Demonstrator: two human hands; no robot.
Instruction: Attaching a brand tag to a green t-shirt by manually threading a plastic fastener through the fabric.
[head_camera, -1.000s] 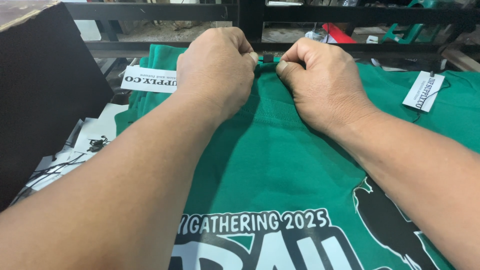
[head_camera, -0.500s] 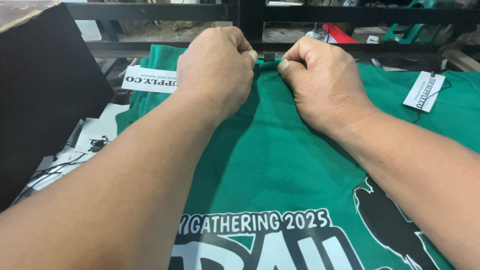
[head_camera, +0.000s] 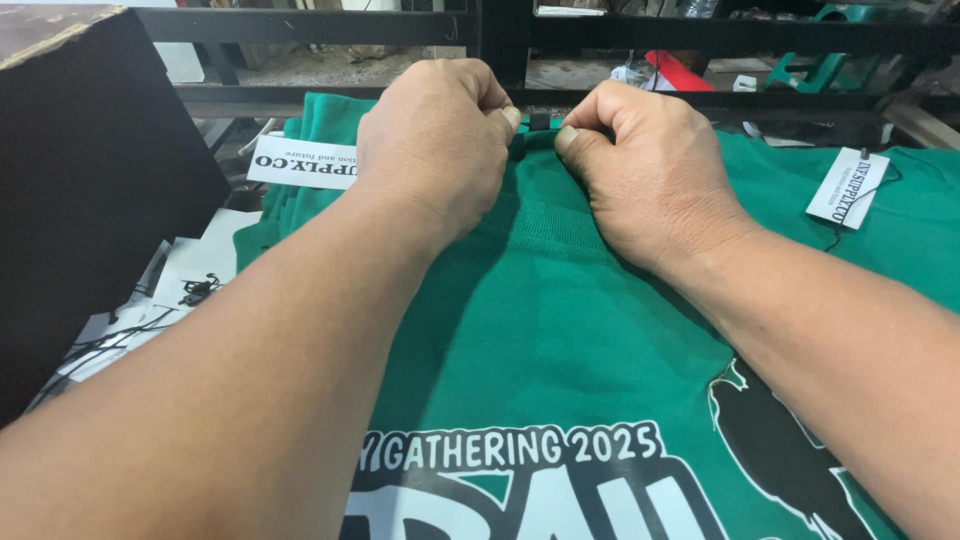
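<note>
Green shirt (head_camera: 560, 330) flat on desk, centre frame. Left hand (head_camera: 435, 140) and right hand (head_camera: 650, 170) both pinched shut on ribbed collar (head_camera: 545, 215), around a small black tab (head_camera: 539, 121). Soft, light, floppy; likely best gripped at collar seam.

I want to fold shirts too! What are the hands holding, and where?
Both hands, left hand and right hand, pinch the green T-shirt at its collar edge.
</note>
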